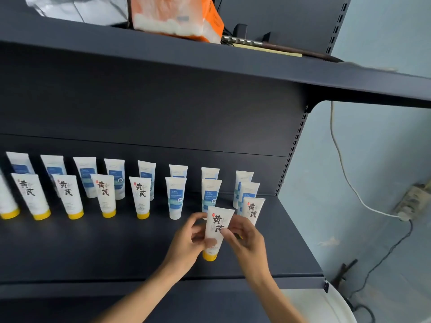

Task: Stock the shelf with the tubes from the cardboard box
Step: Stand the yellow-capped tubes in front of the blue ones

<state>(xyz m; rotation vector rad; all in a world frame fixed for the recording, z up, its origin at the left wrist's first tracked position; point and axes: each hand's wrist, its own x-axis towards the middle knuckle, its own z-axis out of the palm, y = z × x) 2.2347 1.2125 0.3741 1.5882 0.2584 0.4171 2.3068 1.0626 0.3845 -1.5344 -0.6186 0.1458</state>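
At the right end of the dark shelf (116, 252), left hand (186, 241) and right hand (245, 241) each keep a pinching grip on one yellow-capped tube (218, 226), cap down, apparently to seat it label-forward in the front row.

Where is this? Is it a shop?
Probably a small shop or its stockroom. A dark metal shelf holds neat rows of matching tubes, caps down, and both hands hold another tube. A tissue pack sits above.
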